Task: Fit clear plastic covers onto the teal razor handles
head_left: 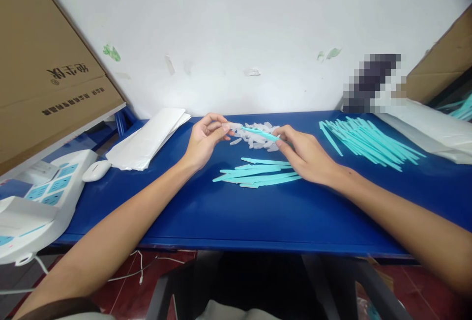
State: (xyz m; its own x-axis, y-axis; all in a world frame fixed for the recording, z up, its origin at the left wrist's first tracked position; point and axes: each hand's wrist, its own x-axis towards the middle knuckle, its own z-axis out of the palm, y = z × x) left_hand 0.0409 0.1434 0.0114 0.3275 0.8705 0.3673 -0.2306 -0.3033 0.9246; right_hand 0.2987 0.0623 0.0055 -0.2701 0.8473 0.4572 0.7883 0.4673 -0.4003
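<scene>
My right hand [304,153] pinches the near end of a slim turquoise eyebrow razor [261,134], which points left. Between the thumb and fingers of my left hand [208,138] is a small translucent cap [235,126], at the razor's far tip. Whether the tip is inside the cap or only touching it, I cannot tell. Behind and under the razor lies a pile of loose translucent caps [256,140]. Nearer to me, several turquoise razors [254,173] lie in a loose group, partly behind my right hand.
A larger heap of turquoise razors [368,140] lies on the blue table [236,217] at right, beside a plastic bag [424,130]. White flat bags [147,138], a white mouse [96,171] and a power strip [55,194] are at left. A cardboard box [47,64] leans over that side.
</scene>
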